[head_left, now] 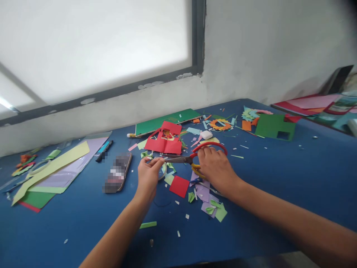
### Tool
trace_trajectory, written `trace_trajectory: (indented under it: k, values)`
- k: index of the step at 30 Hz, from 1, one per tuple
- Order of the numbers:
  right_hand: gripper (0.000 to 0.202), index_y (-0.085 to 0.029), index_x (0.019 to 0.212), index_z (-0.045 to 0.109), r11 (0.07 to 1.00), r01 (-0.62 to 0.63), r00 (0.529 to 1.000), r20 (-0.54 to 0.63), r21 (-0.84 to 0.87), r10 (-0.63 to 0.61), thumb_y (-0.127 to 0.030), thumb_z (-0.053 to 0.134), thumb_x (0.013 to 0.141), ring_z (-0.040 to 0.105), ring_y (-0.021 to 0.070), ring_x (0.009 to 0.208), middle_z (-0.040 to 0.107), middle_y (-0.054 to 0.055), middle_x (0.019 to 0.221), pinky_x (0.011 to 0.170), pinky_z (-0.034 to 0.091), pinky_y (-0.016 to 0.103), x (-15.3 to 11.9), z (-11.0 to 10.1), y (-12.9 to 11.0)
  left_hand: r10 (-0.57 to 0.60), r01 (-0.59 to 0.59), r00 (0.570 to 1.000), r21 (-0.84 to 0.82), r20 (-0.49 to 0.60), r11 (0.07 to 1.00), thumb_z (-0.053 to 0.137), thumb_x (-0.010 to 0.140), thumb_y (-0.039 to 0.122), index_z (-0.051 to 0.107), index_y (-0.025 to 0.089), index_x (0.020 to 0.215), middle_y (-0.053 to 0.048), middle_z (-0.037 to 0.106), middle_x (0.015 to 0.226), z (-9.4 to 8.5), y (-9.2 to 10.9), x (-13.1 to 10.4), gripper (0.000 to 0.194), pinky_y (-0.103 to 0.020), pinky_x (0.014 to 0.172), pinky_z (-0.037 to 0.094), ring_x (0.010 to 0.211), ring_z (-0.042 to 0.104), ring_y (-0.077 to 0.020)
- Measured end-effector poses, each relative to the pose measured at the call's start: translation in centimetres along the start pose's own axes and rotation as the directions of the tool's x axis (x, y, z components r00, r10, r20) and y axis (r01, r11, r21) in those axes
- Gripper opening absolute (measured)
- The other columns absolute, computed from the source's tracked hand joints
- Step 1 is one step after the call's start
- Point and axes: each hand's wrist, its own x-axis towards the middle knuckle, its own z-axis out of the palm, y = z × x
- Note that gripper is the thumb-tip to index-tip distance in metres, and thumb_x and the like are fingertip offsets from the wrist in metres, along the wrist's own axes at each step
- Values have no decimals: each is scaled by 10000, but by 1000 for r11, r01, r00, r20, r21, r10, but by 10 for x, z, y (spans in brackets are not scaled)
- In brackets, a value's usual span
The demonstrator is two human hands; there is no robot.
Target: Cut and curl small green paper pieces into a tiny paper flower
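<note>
My right hand (217, 166) grips a pair of scissors (180, 160) with red and yellow handles. Their blades point left and reach my left hand (149, 175). The fingertips of that hand are pinched together at the blade tips; whatever they hold is too small to make out. Just behind the blades lies a cut, creased sheet of red paper (174, 146). Partly hidden beside my left hand is a ring that looks like a tape roll (164, 173). A red paper square (179, 187) and purple paper pieces (203, 192) lie below the scissors.
A phone (118, 173) and a dark marker (104, 150) lie left of my hands, near stacked paper sheets (60, 167). A green board (164, 121), a white case (206, 134) and an orange paper ring (220, 124) sit behind. Green paper (272, 126) lies right.
</note>
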Motion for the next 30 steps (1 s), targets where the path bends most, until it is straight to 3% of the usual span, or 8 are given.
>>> trace_trajectory:
  k: [4,10,14,18,22,26,30]
  values:
    - [243,-74,1002,548,997,-28,999,30,71,26,-238,586,826,597,257,859,620,132,928,694,447,355,2,1,9,68,-66,997,-41,35,997,749,621,162,391,210,802,35,665,693,-1,2,-2,404,-247,651,439,620,618,-122]
    - [425,-88,1023,562,968,-69,995,81,242,51,-395,666,748,620,263,880,638,148,971,700,468,322,10,12,43,122,-115,970,-45,212,992,672,660,181,466,200,805,37,601,731,-2,5,-10,253,-217,590,400,616,556,-103]
    - [426,-146,1086,578,939,-59,991,131,339,15,-390,658,745,625,225,938,649,102,1068,705,476,277,15,24,76,102,-91,929,-48,355,995,608,705,193,504,203,811,22,606,750,-5,6,-16,149,-236,592,408,617,541,-115]
    - [440,-181,1063,623,929,-108,971,237,354,23,-472,645,734,651,240,799,699,66,908,599,462,300,17,31,99,77,-69,894,-33,441,997,596,739,183,532,202,821,24,602,728,-9,4,-20,106,-243,614,415,596,527,-110]
    - [414,-190,1134,600,931,-147,948,316,333,37,-429,607,796,639,216,789,685,75,964,635,474,335,16,33,99,45,-51,852,-2,521,999,610,764,192,561,190,815,18,597,680,-13,1,-22,71,-251,622,424,579,530,-116]
    - [358,-154,1072,616,923,-117,936,352,367,-21,-412,595,824,630,183,785,674,76,958,671,491,337,15,35,92,22,-43,818,23,575,999,610,791,198,581,185,817,14,591,664,-15,0,-23,41,-248,601,421,577,531,-118]
    - [283,-134,989,666,892,-55,940,324,449,-105,-324,619,785,633,238,878,678,117,993,723,487,342,13,34,96,7,-30,802,29,597,999,606,803,194,584,191,820,13,587,681,-18,2,-25,28,-245,606,419,595,529,-116]
